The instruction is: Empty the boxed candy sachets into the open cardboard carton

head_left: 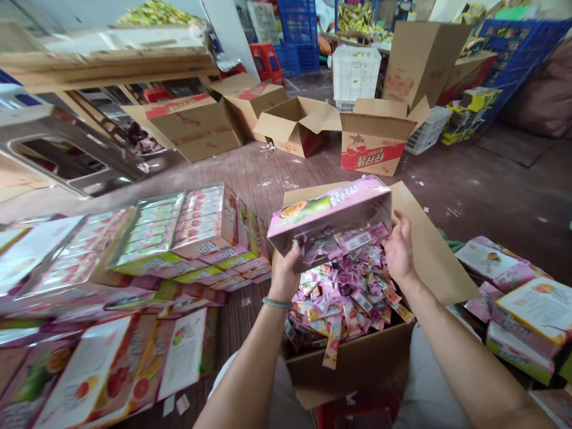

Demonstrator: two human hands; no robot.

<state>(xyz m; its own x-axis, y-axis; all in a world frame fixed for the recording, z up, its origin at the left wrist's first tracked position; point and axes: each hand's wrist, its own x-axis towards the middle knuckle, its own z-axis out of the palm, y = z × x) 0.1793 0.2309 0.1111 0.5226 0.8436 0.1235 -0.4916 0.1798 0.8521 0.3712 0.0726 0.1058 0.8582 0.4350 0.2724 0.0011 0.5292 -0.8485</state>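
In the head view, with clock directions taken from the pink box (333,199), that box is up in both hands, tilted, above an open carton (353,360) at 6 o'clock. The left hand (285,275) grips its near left corner, thumb showing and fingers mostly hidden; the right hand (401,247) is half curled around the opposite end. Pink sachets show along the box's lower side, some by the left thumb; whether all lie inside I cannot tell. This box looks only part-way dealt with, by my judgement: loose sachets (342,292) heap high in the carton, so plenty seems left, while filled boxes (201,223) standing at 9 o'clock look finished. More boxes (531,304) sit at 4 o'clock. For room, the carton's flap (429,250) slants out at 3 to 4 o'clock, just beside the right hand, and one sachet hangs over the near rim. The rows at 9 o'clock limit leftward travel. Bare floor (451,182) opens towards 2 o'clock; upright cartons (370,152) bound it at 1 o'clock, and the counter (111,68) is well apart at 10.
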